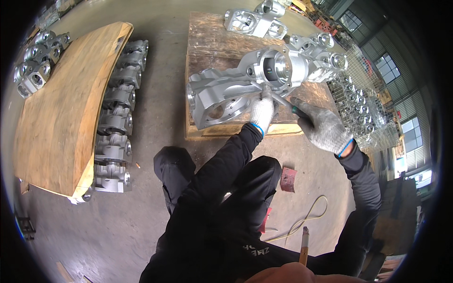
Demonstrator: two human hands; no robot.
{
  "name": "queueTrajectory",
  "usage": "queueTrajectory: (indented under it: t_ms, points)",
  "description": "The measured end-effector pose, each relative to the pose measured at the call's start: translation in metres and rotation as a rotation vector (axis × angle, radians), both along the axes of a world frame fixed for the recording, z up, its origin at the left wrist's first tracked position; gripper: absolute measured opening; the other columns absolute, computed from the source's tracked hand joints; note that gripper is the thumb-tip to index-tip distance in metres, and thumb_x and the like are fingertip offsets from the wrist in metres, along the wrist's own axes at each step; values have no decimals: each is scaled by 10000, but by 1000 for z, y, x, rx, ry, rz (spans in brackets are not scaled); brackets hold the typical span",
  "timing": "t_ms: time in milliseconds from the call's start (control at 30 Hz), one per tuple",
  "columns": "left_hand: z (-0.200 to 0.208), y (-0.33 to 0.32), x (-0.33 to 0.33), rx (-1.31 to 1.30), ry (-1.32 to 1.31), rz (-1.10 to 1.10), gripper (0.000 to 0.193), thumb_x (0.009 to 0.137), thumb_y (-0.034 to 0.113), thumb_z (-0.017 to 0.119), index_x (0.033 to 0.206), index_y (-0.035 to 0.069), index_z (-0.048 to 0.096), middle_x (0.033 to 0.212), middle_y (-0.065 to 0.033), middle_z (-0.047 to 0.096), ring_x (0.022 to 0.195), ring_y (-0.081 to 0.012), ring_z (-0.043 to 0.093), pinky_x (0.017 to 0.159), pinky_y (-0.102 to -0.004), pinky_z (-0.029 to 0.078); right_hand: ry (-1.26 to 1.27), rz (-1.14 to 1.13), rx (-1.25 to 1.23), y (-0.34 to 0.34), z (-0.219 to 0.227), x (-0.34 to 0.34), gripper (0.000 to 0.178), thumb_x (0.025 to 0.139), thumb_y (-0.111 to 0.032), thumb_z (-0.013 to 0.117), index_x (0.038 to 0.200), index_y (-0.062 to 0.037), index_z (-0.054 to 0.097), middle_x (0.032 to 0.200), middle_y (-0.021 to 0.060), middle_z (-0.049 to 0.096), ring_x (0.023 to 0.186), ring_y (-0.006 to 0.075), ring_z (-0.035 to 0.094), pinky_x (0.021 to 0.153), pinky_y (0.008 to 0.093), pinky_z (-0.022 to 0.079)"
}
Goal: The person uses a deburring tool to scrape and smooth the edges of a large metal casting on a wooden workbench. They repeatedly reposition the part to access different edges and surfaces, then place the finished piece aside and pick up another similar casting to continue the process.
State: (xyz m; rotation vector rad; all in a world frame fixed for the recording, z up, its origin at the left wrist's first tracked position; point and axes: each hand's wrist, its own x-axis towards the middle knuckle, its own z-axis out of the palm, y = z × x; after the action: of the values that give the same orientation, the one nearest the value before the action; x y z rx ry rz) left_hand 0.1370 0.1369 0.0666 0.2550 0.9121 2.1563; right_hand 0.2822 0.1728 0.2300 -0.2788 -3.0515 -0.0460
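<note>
A large silver metal casting lies on a wooden-topped stand in front of me, its round bored end to the right. My right hand, in a grey-white work glove, is closed round the dark green handle of a file. The file's grey shaft slants up and left to the lower edge of the bored end. My left hand, gloved too, has its fingers closed at the shaft's front part, against the casting. The glove partly hides its fingertips and the tool's contact with the metal.
Further castings stand on the far side of the wooden stand. To my left, a plywood board has a row of castings along its edge. A wire cage holds metal parts at right. A cable and red pieces lie on the floor.
</note>
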Motion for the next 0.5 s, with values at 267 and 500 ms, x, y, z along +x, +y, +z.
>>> queueTrajectory:
  t_ms: [267,500]
  points:
    - [-13,0,2,50,-180,-38,536,1094,546,481,869,83,630,649,-22,583,533,-130,535,491,-313,432,-8,92,727,-41,-14,-26,251,823,-149,653,1058,-107,730,719,71,582,613,220,641,538,359,502]
    - [-42,-60,7,-52,9,-40,765,1080,664,356,761,42,665,534,-19,496,436,-118,434,428,-289,400,25,176,748,-40,-22,-54,109,759,-206,673,758,-108,719,698,69,638,621,201,676,504,393,518]
